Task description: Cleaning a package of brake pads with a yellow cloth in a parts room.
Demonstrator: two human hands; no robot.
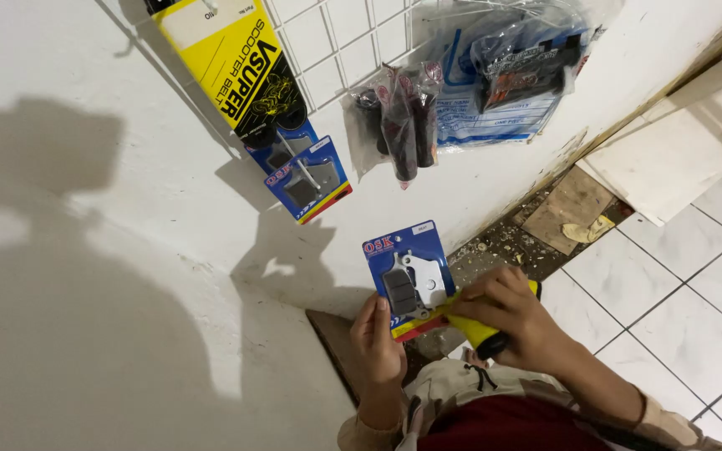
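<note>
Head view, looking down a white plastered wall toward a tiled floor.

Left hand (pixel 380 347) holds the blue blister pack of brake pads (pixel 407 276) by its lower left edge, thumb along the card face, remaining fingers curled behind it. The pack is upright, held just in front of the wall above the person's lap. Right hand (pixel 513 321) closes around a yellow-handled tool (pixel 471 327) with a black end; its fingers are curled together over the handle and rest on the pack's lower right corner. The tool's working tip is hidden under the fingers.

Risks, judged: the tool tip lies close to the left thumb, so a slip off the glossy plastic could jab it. Thin card gripped at one edge could bend or tear under pressure, dropping the pads to the floor.

Materials: the pack is glossy blue card with a red and yellow strip at the foot and a clear blister over one dark and one pale grey metal pad. A matching brake pad pack (pixel 308 179) hangs from a white wire grid (pixel 353 33), beside a yellow and black belt sleeve (pixel 240 63), bagged dark rubber grips (pixel 403 117) and crinkled clear parts bags (pixel 511 71). Rubble (pixel 507 242) lines the wall foot.
</note>
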